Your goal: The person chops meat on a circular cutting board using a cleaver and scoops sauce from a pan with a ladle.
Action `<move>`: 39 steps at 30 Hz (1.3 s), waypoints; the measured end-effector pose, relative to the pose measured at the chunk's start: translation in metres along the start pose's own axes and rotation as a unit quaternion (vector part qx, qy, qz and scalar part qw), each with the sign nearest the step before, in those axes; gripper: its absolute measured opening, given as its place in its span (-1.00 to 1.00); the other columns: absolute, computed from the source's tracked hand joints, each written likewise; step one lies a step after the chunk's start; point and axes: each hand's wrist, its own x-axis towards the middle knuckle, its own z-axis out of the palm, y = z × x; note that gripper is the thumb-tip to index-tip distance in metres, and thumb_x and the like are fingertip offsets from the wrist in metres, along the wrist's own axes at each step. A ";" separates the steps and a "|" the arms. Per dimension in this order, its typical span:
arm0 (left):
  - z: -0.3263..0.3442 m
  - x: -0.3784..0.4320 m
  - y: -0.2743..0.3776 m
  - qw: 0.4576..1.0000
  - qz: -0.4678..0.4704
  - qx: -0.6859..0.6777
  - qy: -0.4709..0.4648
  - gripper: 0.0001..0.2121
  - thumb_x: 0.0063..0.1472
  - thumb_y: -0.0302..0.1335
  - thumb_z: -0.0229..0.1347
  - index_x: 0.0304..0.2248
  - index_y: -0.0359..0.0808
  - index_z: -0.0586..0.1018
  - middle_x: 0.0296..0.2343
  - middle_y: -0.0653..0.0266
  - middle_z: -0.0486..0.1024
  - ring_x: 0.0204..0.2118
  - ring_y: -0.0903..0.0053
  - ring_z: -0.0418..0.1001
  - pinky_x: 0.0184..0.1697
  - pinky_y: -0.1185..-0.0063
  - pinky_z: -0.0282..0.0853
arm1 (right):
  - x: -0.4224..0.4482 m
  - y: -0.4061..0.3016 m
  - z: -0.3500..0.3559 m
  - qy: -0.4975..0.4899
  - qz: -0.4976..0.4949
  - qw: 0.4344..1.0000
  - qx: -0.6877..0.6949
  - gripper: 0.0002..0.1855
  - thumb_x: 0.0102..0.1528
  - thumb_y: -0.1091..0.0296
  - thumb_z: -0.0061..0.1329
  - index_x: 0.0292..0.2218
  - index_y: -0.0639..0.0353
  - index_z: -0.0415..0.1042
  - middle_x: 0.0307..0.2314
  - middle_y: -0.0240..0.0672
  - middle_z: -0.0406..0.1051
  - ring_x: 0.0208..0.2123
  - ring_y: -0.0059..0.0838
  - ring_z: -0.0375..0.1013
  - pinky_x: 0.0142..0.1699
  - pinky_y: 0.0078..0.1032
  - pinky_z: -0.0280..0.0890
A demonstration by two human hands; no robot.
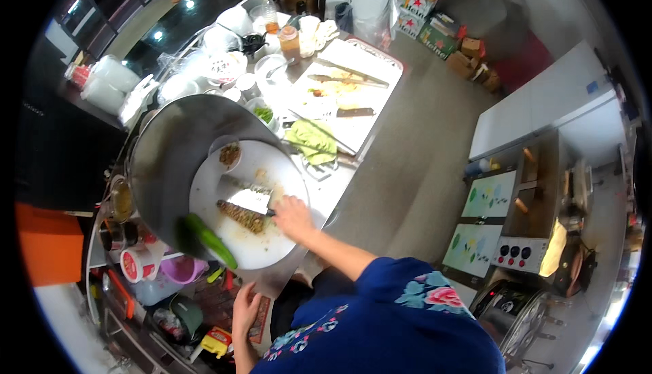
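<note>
My right hand [294, 220] grips the handle of a cleaver [253, 201] over a round white chopping board [272, 259]. The blade lies nearly flat, with chopped bits stuck along its upper side. Just below the blade is a long heap of chopped brown-and-green mixture [243, 217]. A small clear bowl of similar mince [230, 154] stands at the board's far edge. Towards the near left, a long green pepper [211, 241] rests across the rim. My left hand [246, 307] hangs below the counter edge, holding nothing, its thumb apart from the fingers.
A tall curved metal guard [165, 134] wraps the board's left and far sides. Beyond it are a lettuce [311, 141], a brown-handled knife [355, 112] on a white tray [379, 63], and sauce bottles [289, 44]. Shelves at lower left hold a purple basin [183, 270].
</note>
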 end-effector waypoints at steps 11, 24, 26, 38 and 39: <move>0.035 0.146 0.189 0.929 0.315 0.142 -0.135 -0.49 0.23 -0.28 0.10 0.13 -0.28 0.34 -0.02 -0.05 0.40 -0.01 0.07 0.40 0.08 0.32 0.29 | -0.233 0.058 -0.086 -0.047 0.418 0.907 -0.004 -0.64 0.10 0.21 0.01 -0.17 0.31 0.43 -0.20 0.09 0.38 -0.11 0.07 0.39 0.01 -0.19 0.33; 0.138 0.497 0.239 0.822 0.319 0.461 0.100 -0.48 0.25 0.01 -0.04 -0.09 -0.34 0.45 -0.18 -0.06 0.54 -0.15 -0.05 0.49 -0.14 0.14 0.39 | -0.474 -0.012 -0.057 -0.004 0.738 0.672 0.059 -0.61 0.09 0.10 -0.10 -0.26 0.30 0.45 -0.32 0.20 0.44 -0.31 0.03 0.53 -0.23 -0.14 0.45; 0.178 0.501 0.245 0.807 0.332 0.477 0.103 -0.53 0.24 -0.13 0.04 -0.08 -0.41 0.43 -0.17 -0.05 0.53 -0.16 0.06 0.51 -0.16 0.25 0.41 | -0.514 -0.016 -0.063 0.007 0.793 0.603 0.087 -0.62 0.08 0.12 -0.10 -0.26 0.31 0.45 -0.32 0.20 0.44 -0.29 0.05 0.52 -0.19 -0.14 0.44; 0.321 0.399 0.327 0.752 0.422 0.496 0.099 -0.66 0.23 -0.37 0.03 -0.06 -0.39 0.46 -0.07 -0.02 0.41 -0.03 0.12 0.39 -0.01 0.28 0.32 | -0.676 -0.036 -0.093 0.126 0.915 0.359 0.139 -0.54 0.11 0.12 -0.09 -0.09 0.32 0.42 -0.10 0.19 0.36 -0.06 0.08 0.42 0.04 -0.15 0.35; 0.334 0.383 0.332 0.747 0.442 0.485 0.104 -0.66 0.23 -0.39 0.02 -0.06 -0.39 0.46 -0.06 -0.03 0.39 -0.02 0.12 0.38 0.01 0.28 0.31 | -0.682 -0.033 -0.099 0.153 0.923 0.328 0.131 -0.57 0.11 0.14 -0.10 -0.13 0.31 0.45 -0.15 0.15 0.40 -0.04 0.04 0.40 0.06 -0.18 0.33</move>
